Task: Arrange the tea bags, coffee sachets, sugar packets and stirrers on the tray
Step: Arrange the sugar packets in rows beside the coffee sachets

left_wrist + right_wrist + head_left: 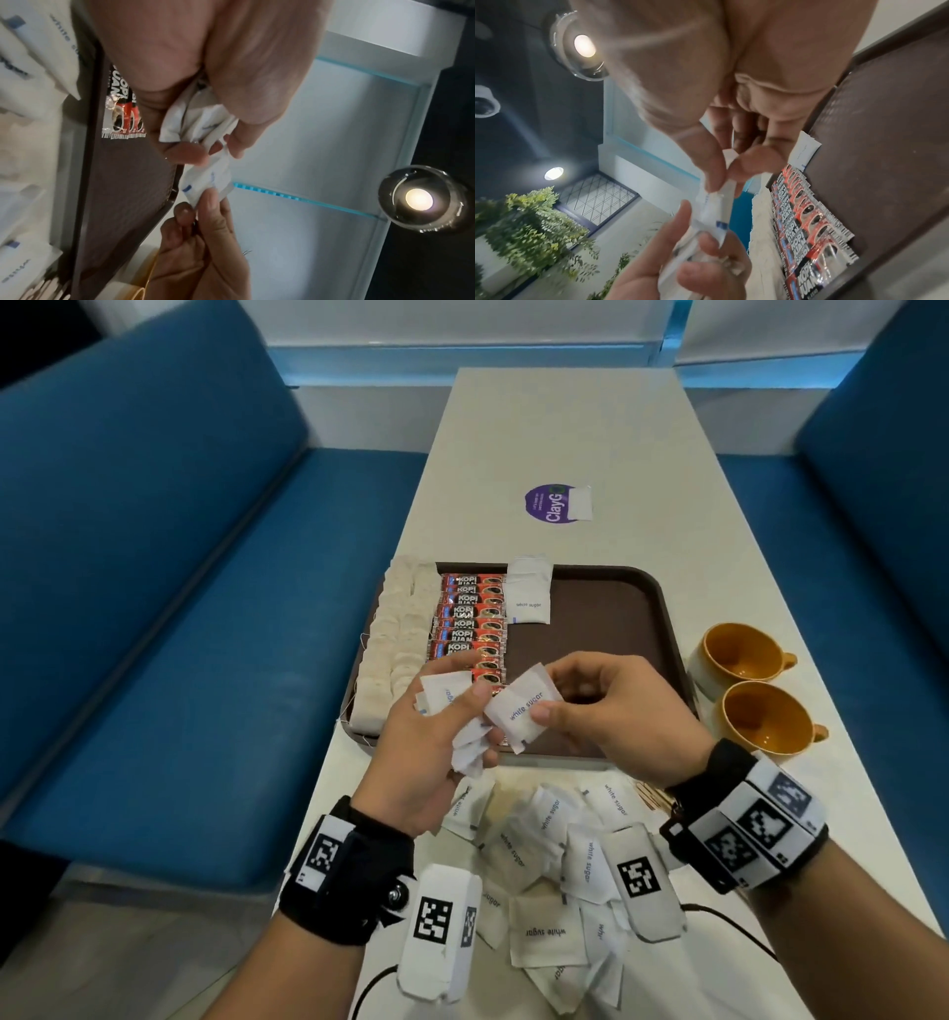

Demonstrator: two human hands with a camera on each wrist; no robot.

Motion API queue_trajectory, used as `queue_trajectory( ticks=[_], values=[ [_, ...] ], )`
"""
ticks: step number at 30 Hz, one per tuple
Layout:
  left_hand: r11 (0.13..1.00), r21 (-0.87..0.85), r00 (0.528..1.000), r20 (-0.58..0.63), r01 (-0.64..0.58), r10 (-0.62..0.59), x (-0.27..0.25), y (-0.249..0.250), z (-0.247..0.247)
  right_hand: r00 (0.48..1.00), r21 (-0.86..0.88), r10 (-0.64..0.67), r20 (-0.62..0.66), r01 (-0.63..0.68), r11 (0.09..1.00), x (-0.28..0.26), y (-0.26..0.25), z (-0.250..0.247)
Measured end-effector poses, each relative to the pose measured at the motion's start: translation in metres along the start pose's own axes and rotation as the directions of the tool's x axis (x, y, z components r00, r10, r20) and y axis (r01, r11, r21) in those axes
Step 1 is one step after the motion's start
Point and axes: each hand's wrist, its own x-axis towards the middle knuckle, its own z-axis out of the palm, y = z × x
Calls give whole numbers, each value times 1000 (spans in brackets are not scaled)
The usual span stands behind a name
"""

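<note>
Both forearms reach forward, each wrist wrapped in a black strap. The left hand [436,752] is raised, palm turned inward, its fingers and thumb curled round a bunch of white paper sugar packets [462,711]. The right hand [616,711], held level with it, pinches a single white sugar packet [521,708] between thumb and fingertips.

From my remote seat I see the tray [606,588] lying across the table [565,428]. On it, tea bags [395,639] line the left edge, coffee sachets [470,621] sit just to their right, and one sugar packet [529,598] lies beside those at the far rim. Two cups [750,685] stand right of the tray. Loose sugar packets [544,865] lie heaped in front of it, and a sticker [552,504] lies behind it
</note>
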Motion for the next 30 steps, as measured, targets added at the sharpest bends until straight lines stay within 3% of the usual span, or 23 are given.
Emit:
queue_trajectory(
  ticks=[8, 23, 27, 30],
  values=[
    [996, 24, 993, 74, 86, -88, -1, -4, 1, 991, 368, 101, -85, -63, 928, 2, 8, -4],
    [999, -48, 995, -100, 24, -28, 20, -9, -1, 989, 374, 113, -98, -69, 925, 33, 16, -5],
    [985, -133, 986, -115, 106, -122, 27, -8, -13, 981, 345, 99, -165, -37, 938, 64, 20, -21],
    [965, -210, 980, -88, 155, -177, 29, -8, -22, 953, 244, 166, -254, -102, 964, 97, 28, -36]
  ],
)
